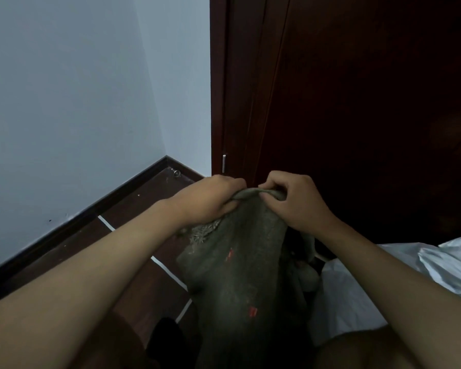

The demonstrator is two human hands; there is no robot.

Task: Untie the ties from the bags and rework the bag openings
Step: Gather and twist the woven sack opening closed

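While both hands clutch its rolled rim, left hand (210, 201), right hand (298, 201), grey-green bag (240, 262), base cut off, ties indiscernible

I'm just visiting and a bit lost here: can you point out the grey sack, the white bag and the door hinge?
grey sack (240, 262): head view, front cloth.
white bag (357, 294): head view, crumpled side.
door hinge (224, 163): head view, metal pin.

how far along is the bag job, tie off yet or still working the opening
No tie shows on the grey-green woven sack, so it looks untied, though the hands may hide one. In hand: the left hand and right hand both grip its rolled top edge. Left: the white plastic bag lies untouched beside it.
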